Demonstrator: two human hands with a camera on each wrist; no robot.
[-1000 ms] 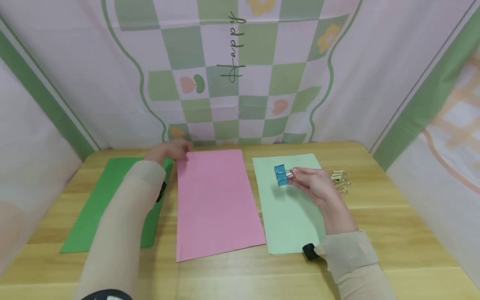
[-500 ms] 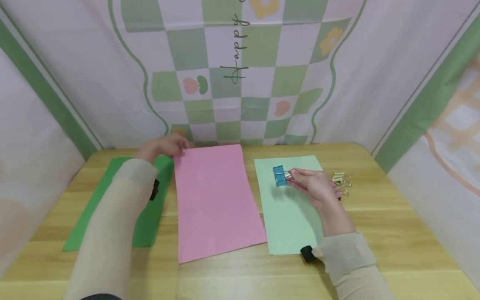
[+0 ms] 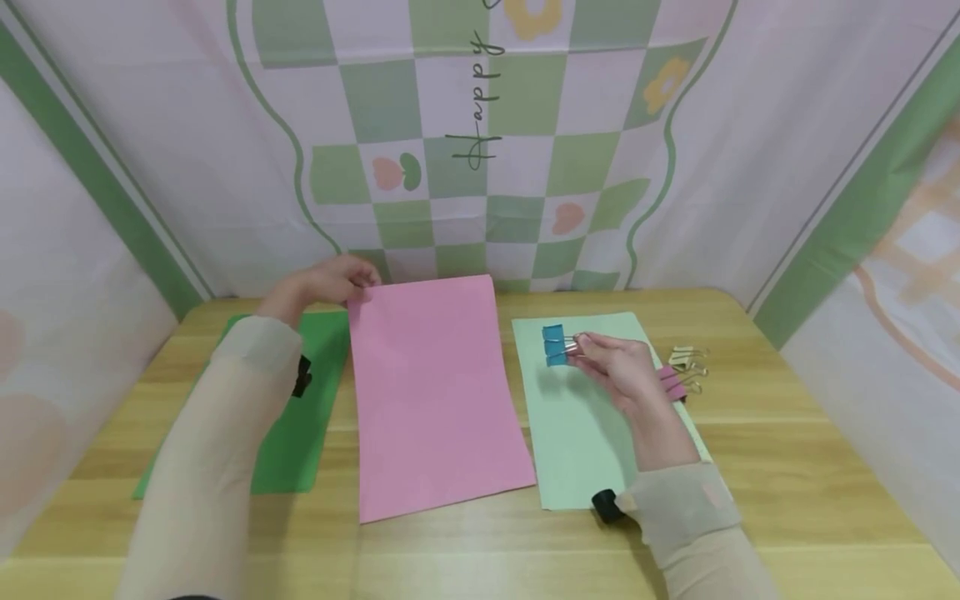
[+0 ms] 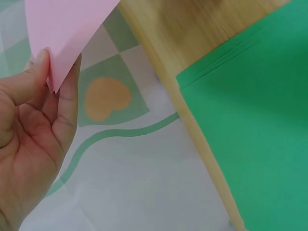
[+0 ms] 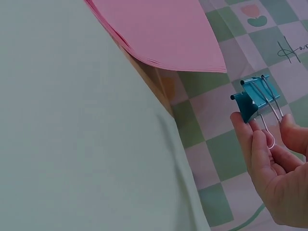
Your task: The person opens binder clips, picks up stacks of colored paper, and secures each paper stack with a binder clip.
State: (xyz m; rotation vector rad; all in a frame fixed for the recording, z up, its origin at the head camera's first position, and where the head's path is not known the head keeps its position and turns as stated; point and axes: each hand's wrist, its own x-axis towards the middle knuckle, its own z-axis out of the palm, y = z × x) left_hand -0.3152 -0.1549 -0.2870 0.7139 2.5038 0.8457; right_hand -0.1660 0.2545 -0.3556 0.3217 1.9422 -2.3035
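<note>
Paper stack (image 3: pixel 442 400), pink, corner pinched by left hand (image 3: pixel 333 281), blue binder clip (image 3: pixel 554 354) gripped by right hand (image 3: pixel 624 371)

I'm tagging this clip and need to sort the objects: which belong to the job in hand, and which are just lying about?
Apparently in the job:
pink paper, pinched by the left hand
blue binder clip, held by the right hand

Seemingly lying about:
dark green paper
pale green paper
pink clip
pale yellow clip

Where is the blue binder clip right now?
In the head view, the blue binder clip is right of centre, pinched in the person's right hand, raised above the pale green paper.
</note>
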